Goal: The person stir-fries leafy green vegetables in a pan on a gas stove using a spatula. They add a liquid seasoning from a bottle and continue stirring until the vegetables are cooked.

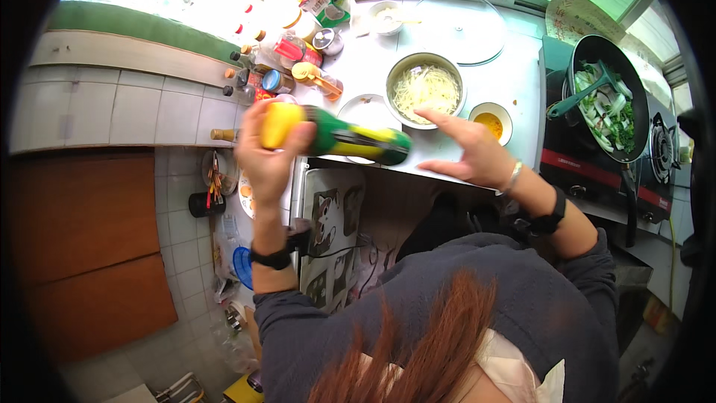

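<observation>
My left hand (268,148) grips a green bottle (358,137) by its yellow-topped end. The bottle lies nearly level above the front of the white counter (523,89), its green end pointing right. My right hand (475,154) is raised to the right of the bottle, thumb and index finger spread, holding nothing. Beyond it stands a metal pot (390,81) with pale noodle-like strands (428,89). A small bowl (507,129) with a yellow-orange content sits just past the right hand. Partly behind the bottle lies a white plate (363,109).
On the right, a black wok (637,95) with leafy greens and a green spatula (582,98) sits on a gas stove (582,170). Several condiment bottles (246,75) crowd the back left. A glass lid (458,28) lies behind the pot, near a small bowl (386,17).
</observation>
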Demonstrator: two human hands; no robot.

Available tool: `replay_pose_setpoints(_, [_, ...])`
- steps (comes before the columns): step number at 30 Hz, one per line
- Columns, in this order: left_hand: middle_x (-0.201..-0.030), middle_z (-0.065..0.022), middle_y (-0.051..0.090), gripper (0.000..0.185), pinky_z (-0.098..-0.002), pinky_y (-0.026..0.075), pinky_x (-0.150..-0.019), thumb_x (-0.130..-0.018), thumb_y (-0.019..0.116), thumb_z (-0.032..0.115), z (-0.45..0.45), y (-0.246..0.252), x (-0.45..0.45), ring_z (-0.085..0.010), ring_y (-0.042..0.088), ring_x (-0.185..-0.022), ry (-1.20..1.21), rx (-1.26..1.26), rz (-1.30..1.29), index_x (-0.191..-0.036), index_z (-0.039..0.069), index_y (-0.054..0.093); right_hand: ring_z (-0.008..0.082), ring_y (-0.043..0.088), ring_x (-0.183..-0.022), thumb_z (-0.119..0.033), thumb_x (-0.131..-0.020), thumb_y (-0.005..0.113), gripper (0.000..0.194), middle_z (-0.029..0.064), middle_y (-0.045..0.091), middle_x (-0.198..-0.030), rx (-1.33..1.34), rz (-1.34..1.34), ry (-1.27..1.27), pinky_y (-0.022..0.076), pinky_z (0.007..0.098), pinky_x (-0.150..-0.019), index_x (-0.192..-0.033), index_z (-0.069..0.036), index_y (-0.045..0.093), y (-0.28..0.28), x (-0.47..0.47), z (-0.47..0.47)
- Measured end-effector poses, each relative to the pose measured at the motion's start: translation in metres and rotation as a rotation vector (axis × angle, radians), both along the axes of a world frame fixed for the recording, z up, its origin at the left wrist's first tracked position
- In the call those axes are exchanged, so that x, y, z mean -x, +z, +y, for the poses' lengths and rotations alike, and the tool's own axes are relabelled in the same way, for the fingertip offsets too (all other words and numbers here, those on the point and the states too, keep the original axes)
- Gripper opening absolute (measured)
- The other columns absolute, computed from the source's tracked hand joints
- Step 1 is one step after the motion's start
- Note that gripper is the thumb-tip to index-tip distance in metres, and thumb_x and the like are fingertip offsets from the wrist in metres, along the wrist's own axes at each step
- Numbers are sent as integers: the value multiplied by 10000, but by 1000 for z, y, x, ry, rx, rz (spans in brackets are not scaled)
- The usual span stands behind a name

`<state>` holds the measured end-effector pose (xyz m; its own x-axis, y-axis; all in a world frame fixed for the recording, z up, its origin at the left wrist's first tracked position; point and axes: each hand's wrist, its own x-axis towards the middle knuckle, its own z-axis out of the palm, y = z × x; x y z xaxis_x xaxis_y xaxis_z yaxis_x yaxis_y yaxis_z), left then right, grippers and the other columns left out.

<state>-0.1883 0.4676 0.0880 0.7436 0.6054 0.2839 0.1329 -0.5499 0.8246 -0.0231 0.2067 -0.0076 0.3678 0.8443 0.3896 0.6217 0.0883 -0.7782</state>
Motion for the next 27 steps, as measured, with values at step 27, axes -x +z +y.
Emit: replay_pose_setpoints(27, [-1167,-211,629,746,-457,479,-932,-714,863,417,434,-240,64,-383,616,-1055,649,-347,345,-1255,30,524,123,666,-989,-168,-1020,545,373,92,695,-1122,91,770,-1039,534,271,-912,-1365,-27,545,-3,2,-281])
